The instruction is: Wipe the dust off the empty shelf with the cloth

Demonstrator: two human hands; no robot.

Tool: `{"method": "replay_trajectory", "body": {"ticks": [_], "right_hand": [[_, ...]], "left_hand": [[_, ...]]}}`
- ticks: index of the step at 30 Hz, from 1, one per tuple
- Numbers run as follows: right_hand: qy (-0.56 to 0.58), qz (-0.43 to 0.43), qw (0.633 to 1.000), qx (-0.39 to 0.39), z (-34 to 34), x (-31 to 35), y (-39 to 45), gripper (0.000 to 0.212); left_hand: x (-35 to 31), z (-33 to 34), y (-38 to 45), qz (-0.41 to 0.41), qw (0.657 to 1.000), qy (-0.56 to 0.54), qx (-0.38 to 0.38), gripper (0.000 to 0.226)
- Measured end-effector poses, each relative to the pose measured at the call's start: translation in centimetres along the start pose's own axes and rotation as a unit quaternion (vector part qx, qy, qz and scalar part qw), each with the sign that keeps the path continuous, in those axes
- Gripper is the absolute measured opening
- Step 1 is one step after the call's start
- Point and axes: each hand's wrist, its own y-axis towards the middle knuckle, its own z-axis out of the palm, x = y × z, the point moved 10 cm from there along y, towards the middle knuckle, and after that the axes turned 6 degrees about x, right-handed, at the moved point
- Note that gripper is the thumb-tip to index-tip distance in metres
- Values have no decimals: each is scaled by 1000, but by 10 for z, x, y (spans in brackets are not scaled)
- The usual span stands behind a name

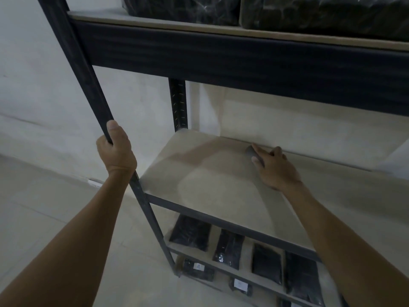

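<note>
The empty shelf (210,185) is a pale dusty board in a dark metal rack, at waist height in the middle of the view. My right hand (274,168) lies on the board near its back edge and holds a small dark grey cloth (251,151) under its fingers, pressed against the surface. Only the cloth's left end shows past the fingertips. My left hand (117,149) grips the rack's front left upright post (88,85), thumb pointing up.
A dark beam (243,60) of the shelf above hangs over the board, with black wrapped bundles (183,5) on top. Several black packets (190,232) lie on the lower shelves. A white wall stands behind and to the left; pale floor tiles (44,207) lie below.
</note>
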Motion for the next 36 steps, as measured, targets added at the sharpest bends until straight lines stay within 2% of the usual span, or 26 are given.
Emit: {"method": "replay_trajectory", "body": {"ticks": [4, 9, 14, 16, 18, 20, 23, 27, 30, 33, 34, 36], "right_hand": [[-29, 35, 999, -27, 4, 2, 1, 51], [-65, 16, 998, -12, 12, 22, -7, 50], [-84, -148, 984, 45, 36, 96, -37, 49], [-55, -183, 979, 68, 31, 104, -30, 50], [-30, -159, 986, 35, 14, 85, 3, 50], [-18, -86, 996, -14, -3, 51, 40, 50], [-48, -50, 997, -25, 8, 34, 53, 51], [-47, -123, 991, 4, 39, 80, -8, 51], [-45, -207, 977, 7, 48, 140, -76, 54], [-7, -311, 946, 89, 58, 192, -137, 53], [8, -320, 943, 90, 49, 193, -138, 52], [9, -292, 956, 29, 26, 169, -103, 53]], "left_hand": [[-1, 2, -1, -2, 1000, -10, 10, 66], [-5, 3, -2, 0, 1000, -14, 6, 56], [-3, 4, -1, -2, 1000, -7, 6, 59], [-3, 3, 0, -3, 1000, -9, 3, 59], [-3, 3, 1, -4, 1000, -6, 2, 59], [-3, 3, 0, -6, 1000, -4, 1, 58], [-4, 3, 0, -6, 1000, -10, -3, 57], [-3, 3, 0, -5, 1000, -15, -1, 56], [-4, 3, -1, -1, 1000, -18, 2, 55], [-6, 3, -1, 7, 1000, -14, 6, 59], [-6, 3, -2, 9, 1000, -12, 9, 60], [-6, 2, -1, 6, 1000, -13, 10, 60]]}}
